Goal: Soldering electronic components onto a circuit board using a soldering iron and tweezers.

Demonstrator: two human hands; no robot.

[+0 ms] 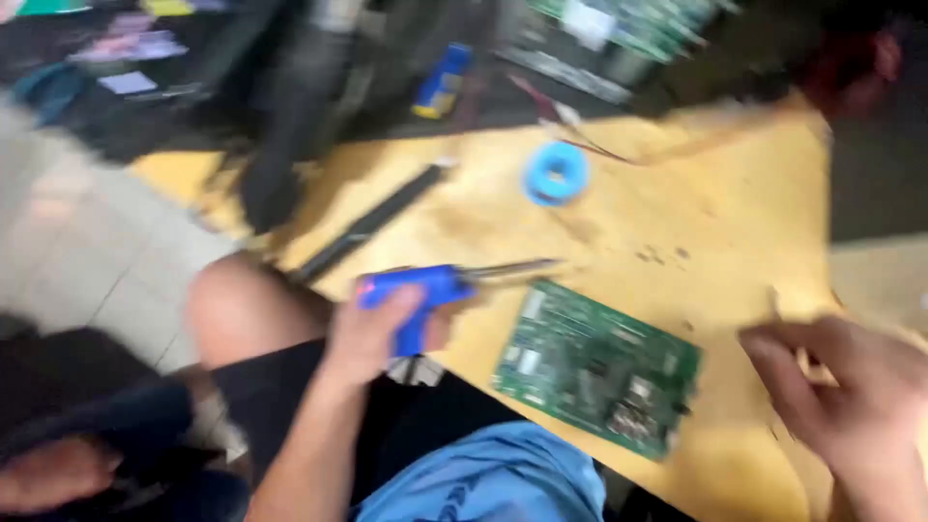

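A yellow table [735, 193] carries a green circuit board [597, 367] near its front edge. Just left of the board, the left hand [372, 333] has its grip wrapped around a blue soldering gun [425, 290]. The right hand [841, 387] hovers right of the board; its grip is too blurred to tell. A blue solder spool [555, 174] lies farther back.
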